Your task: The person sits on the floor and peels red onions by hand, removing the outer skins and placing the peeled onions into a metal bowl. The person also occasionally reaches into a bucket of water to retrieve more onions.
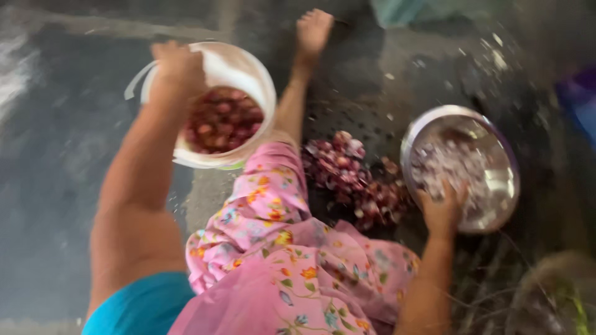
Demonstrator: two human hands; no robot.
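Frame is blurred. My left hand (179, 62) sits on the far rim of the white bucket (248, 68) of red onions (223, 121), fingers curled on it. My right hand (442, 208) rests, fingers spread, on the near rim of the steel bowl (503, 186) of peeled pieces; whether it holds any I can't tell. Peel pile (357, 180) lies on the floor (62, 186) between them, nearer the right hand.

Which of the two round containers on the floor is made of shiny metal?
The steel bowl under the right hand, holding pale peeled pieces. The other is a white plastic bucket of reddish onions, gripped at its rim by the left hand.
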